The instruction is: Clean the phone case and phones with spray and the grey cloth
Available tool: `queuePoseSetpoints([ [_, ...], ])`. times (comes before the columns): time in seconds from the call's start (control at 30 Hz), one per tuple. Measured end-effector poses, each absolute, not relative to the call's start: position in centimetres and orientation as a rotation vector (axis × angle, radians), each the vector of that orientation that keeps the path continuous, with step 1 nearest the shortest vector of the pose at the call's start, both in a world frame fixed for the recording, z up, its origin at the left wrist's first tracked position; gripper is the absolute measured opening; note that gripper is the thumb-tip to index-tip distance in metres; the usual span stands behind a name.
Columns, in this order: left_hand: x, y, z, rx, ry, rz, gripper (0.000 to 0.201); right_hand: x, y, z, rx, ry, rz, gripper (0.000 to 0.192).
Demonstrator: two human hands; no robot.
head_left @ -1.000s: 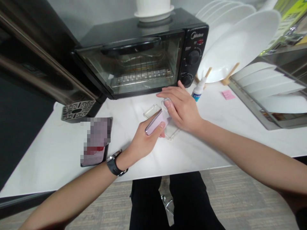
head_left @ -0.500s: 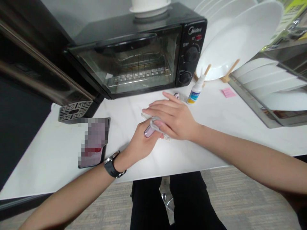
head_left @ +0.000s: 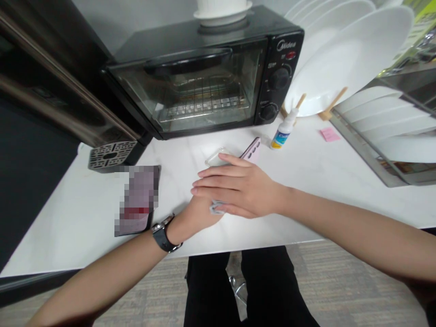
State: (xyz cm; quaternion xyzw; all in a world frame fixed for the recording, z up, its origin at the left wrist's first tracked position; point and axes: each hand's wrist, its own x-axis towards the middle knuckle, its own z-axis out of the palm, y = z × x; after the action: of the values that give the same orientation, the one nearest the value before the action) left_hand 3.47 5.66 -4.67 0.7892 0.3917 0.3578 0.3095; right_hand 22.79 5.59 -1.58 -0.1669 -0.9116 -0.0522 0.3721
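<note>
**Phone meets clear case, fit unfinished**

Toaster oven (head_left: 204,77) behind a white counter (head_left: 306,181). Right hand (head_left: 238,188) lies flat, fingers together, over left hand (head_left: 195,215), pressing the pink phone (head_left: 251,150) into its clear case (head_left: 216,157). One corner seems seated; the rest remains.

Two hands, the left hand (head_left: 194,217) under the right hand (head_left: 238,190). One pink phone (head_left: 251,151), one clear case (head_left: 216,158), one blurred phone (head_left: 139,199) at left, one toaster oven (head_left: 204,77) far off, one small bottle (head_left: 284,133), one pink note (head_left: 329,134) (the racked plates overlap too much to count).
</note>
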Motion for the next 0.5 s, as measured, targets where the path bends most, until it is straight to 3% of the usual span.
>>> queuePoseSetpoints([
  [0.07, 3.2, 5.6, -5.2, 2.071, 1.011, 0.934, 0.015, 22.5, 5.2, -1.5, -0.413, -2.371, -0.162, 0.043],
  [0.2, 3.6, 5.6, -3.9, 2.024, 0.959, 0.899, 0.005, 23.1, 5.8, -1.7, -0.470, -2.348, -0.206, 0.044],
  [0.37, 4.5, 4.8, -0.6, 1.902, 0.946, 0.828, 0.034, 25.0, 8.0, -1.8, -0.821, -2.002, -0.155, 0.044],
  [0.5, 4.6, 4.2, 0.4, 1.839, 0.925, 0.854, 0.036, 25.9, 9.0, -1.7, -0.987, -1.809, -0.099, 0.049],
])
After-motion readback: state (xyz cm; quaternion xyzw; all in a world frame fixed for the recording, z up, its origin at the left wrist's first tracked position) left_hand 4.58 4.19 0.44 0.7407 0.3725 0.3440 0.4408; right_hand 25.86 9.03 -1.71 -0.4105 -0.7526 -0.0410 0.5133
